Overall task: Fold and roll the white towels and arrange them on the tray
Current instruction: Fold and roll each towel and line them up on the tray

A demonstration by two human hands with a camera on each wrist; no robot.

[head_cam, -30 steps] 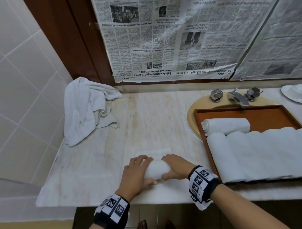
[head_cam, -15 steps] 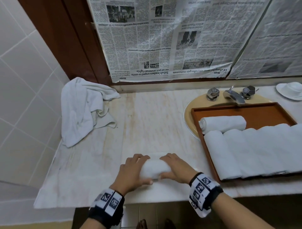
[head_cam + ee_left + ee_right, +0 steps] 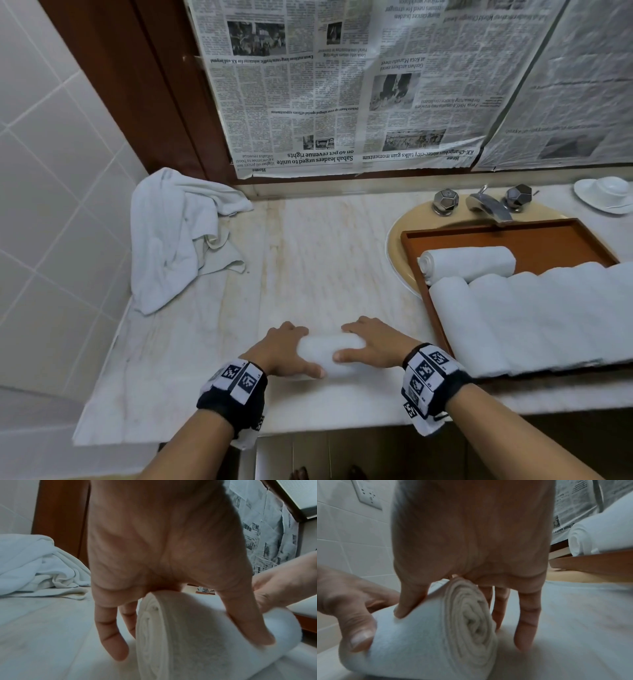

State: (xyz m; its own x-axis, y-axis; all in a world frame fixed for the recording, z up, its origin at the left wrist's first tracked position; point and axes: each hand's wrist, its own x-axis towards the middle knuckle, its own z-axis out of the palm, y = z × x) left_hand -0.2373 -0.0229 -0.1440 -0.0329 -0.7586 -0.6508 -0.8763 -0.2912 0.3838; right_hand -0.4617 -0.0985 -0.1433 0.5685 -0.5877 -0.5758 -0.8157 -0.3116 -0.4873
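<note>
A white towel roll [image 3: 328,353] lies on the marble counter near its front edge. My left hand [image 3: 286,349] grips its left end and my right hand [image 3: 375,344] its right end. On each, the thumb lies on the near side and the fingers reach over the far side. The left wrist view shows the roll's spiral end [image 3: 149,635] under my left hand [image 3: 163,547]. The right wrist view shows the other spiral end [image 3: 471,622] under my right hand [image 3: 471,540]. The wooden tray [image 3: 479,233] at the right holds one crosswise roll [image 3: 469,262] and a row of several rolls [image 3: 534,318].
A heap of loose white towels [image 3: 178,236] lies at the counter's back left against the tiled wall. The tray rests over a beige sink [image 3: 399,253] with a chrome tap [image 3: 486,207]. A white dish [image 3: 606,193] sits at the far right. Newspaper covers the mirror behind.
The flat tail of towel ahead of the roll has been wound in. Both hands and the roll have shifted slightly away from me.
</note>
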